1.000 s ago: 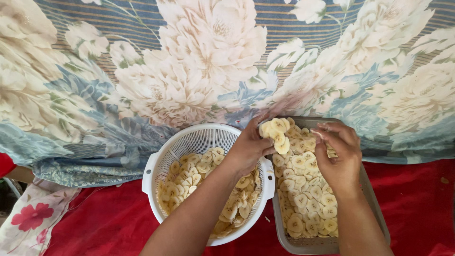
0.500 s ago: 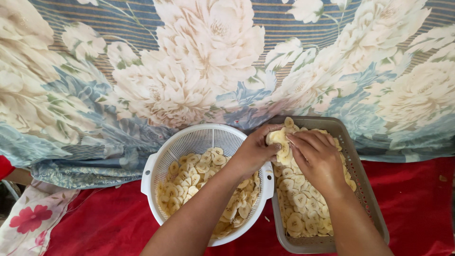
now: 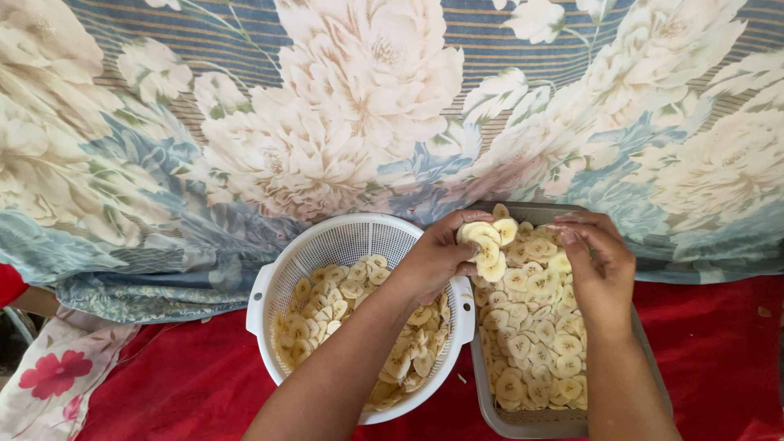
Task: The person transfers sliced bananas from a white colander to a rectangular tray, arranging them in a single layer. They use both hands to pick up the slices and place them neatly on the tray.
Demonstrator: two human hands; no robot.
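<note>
Landmark: white colander (image 3: 269,282), round, slotted wall, two small side handles, resting on a red cloth (image 3: 188,384).

Left of colander: a floral rag with red flowers (image 3: 49,376) at the frame's lower corner. Behind colander: large floral sheet (image 3: 245,122), cream blooms on blue stripes.

Inside colander: pale yellow banana slices (image 3: 327,302) heaped over the floor and partway up the near wall.

Just right of colander, over its right rim: left hand (image 3: 437,257), forearm crossing the bowl. Fingers curled closed around a small stack of slices (image 3: 483,245), thumb on top.

Right of colander, touching its handle: grey rectangular tray (image 3: 531,420), floor covered in a single crowded layer of slices (image 3: 531,327).

Far right of colander, above the tray: right hand (image 3: 600,269), palm down, fingers loosely half open, tips (image 3: 567,238) near the held stack. Whether it pinches a slice, I cannot tell.

Judgement: step in hand looks like moving slices from colander to tray and laying them flat. Next move would call for peeling single slices off the stack and setting them into gaps without overlap.
</note>
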